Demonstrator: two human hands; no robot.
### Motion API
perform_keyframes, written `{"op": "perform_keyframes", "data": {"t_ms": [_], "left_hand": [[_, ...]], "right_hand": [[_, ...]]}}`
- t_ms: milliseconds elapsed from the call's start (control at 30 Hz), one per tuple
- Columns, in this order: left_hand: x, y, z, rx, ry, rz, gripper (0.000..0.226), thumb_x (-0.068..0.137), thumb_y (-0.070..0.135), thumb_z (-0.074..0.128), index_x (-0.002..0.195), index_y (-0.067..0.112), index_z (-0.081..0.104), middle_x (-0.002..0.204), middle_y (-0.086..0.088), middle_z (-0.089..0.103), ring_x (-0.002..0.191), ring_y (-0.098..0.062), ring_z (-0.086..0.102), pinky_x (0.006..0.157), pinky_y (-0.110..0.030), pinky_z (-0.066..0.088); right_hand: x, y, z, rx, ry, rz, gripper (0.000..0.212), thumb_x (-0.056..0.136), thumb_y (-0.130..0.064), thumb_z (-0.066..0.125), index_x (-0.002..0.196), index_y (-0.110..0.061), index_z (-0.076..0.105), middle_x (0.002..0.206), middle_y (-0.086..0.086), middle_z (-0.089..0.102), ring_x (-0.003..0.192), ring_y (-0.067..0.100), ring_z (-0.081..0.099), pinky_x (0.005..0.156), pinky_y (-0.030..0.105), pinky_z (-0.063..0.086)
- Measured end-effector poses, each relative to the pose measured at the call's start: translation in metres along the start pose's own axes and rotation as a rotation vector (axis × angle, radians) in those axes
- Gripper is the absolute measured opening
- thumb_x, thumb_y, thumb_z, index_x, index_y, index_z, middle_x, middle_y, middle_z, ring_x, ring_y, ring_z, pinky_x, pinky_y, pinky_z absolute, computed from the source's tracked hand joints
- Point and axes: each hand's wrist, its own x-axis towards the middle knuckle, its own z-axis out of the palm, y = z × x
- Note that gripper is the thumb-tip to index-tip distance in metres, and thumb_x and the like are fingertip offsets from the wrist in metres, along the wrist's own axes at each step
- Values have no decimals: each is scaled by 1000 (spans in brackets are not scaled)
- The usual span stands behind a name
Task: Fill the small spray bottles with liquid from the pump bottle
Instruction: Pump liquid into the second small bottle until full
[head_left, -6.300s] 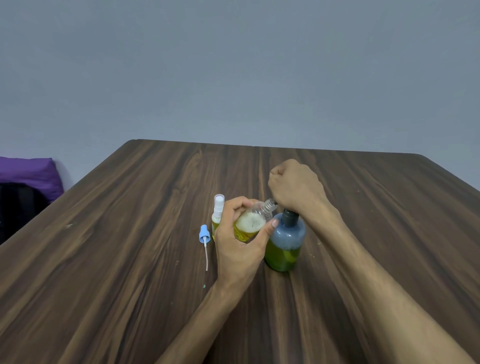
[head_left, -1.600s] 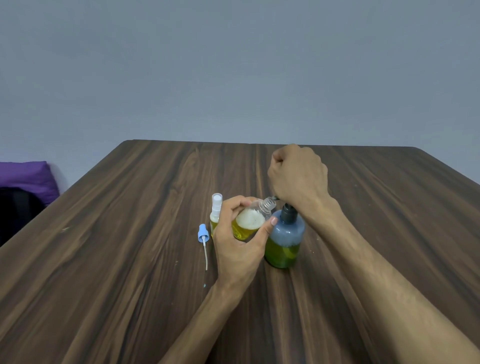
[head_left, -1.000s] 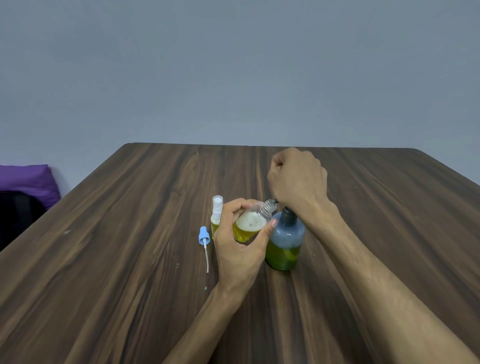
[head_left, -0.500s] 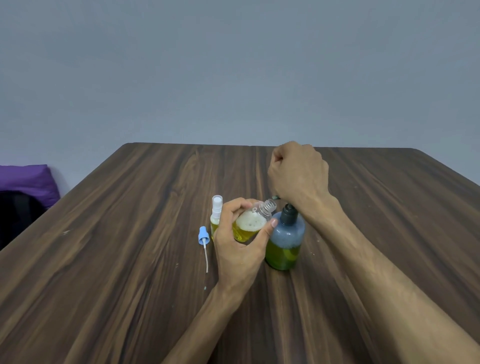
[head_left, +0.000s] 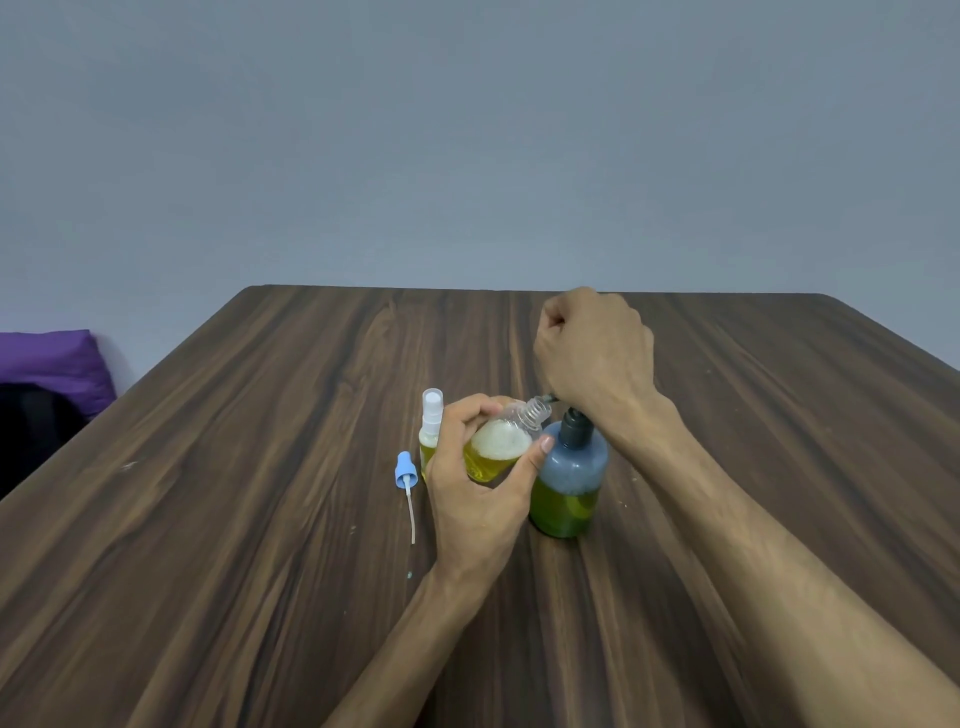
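Observation:
A blue-tinted pump bottle with green-yellow liquid in its lower part stands mid-table. My right hand is a fist over its dark pump head, which it hides; only the spout tip shows. My left hand grips a small clear spray bottle, uncapped and tilted, its threaded neck at the spout. Yellow liquid with white foam fills much of it. A second small bottle with a white sprayer stands just left, partly behind my left hand.
A loose blue sprayer cap with its white dip tube lies on the dark wooden table left of the bottles. A purple cushion sits off the table's left edge by a grey wall.
My right fist has bobbed up and down over the pump head across the frames. The foam level in the tilted bottle looks about the same. My left hand has stayed put.

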Motion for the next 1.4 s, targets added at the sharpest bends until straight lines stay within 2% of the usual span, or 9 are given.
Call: {"op": "perform_keyframes", "data": {"t_ms": [133,233,433,667,867,1033,1167,1267,1400], "left_hand": [[0,-1,1,0,-1,-21,55,81,7,92,112,39,61,113,-4,74,108,-30,73,96,-45,60],[-1,0,0,-6,-1,-9,52,80,9,92,111,36,61,113,-4,74,108,-31,73,96,-44,61],[0,-1,0,-7,-5,-19,48,81,12,91,112,33,61,114,-6,74,109,-32,73,97,-53,60],[0,-2,2,3,-7,-20,52,79,8,93,112,34,62,113,-2,74,110,-29,73,97,-44,60],[-1,0,2,2,1,-11,48,79,14,92,111,35,62,112,-2,74,108,-30,73,97,-44,59],[0,2,1,5,2,-3,50,79,13,92,111,38,62,112,0,74,108,-29,73,95,-40,60],[-1,3,2,-6,0,-3,52,79,12,92,111,41,62,112,0,75,109,-30,73,96,-41,60],[0,2,2,2,-6,-4,53,80,12,92,111,42,62,112,-2,74,108,-31,73,97,-45,60],[0,3,2,-5,-9,0,52,80,12,91,111,41,62,111,-2,74,108,-31,73,97,-48,60]], "right_hand": [[-1,0,2,-15,-85,17,31,88,-9,49,58,-19,49,62,-3,51,57,20,44,61,31,33],[-1,-1,-1,8,-28,21,28,84,-7,47,58,-17,49,61,-2,52,57,23,45,57,31,30],[-3,-1,2,-8,-79,10,27,90,-10,49,69,-20,63,69,-3,61,60,17,50,60,28,33],[0,0,6,3,-51,7,26,90,-10,51,71,-19,66,77,0,69,69,23,57,66,31,38],[5,0,4,37,-7,3,25,88,-12,48,75,-19,68,81,1,72,77,29,66,71,40,55],[-3,3,5,12,-68,8,26,93,-11,51,80,-18,73,80,-2,70,62,14,53,57,26,34],[2,2,2,63,19,16,28,90,-10,48,65,-16,61,71,1,64,64,25,56,60,30,38],[-4,3,4,35,-23,27,37,92,-8,49,57,-19,46,61,-4,53,54,12,44,51,26,26],[0,0,-2,41,-3,9,26,83,-4,47,59,-13,52,60,0,54,55,17,46,57,31,32]]}}
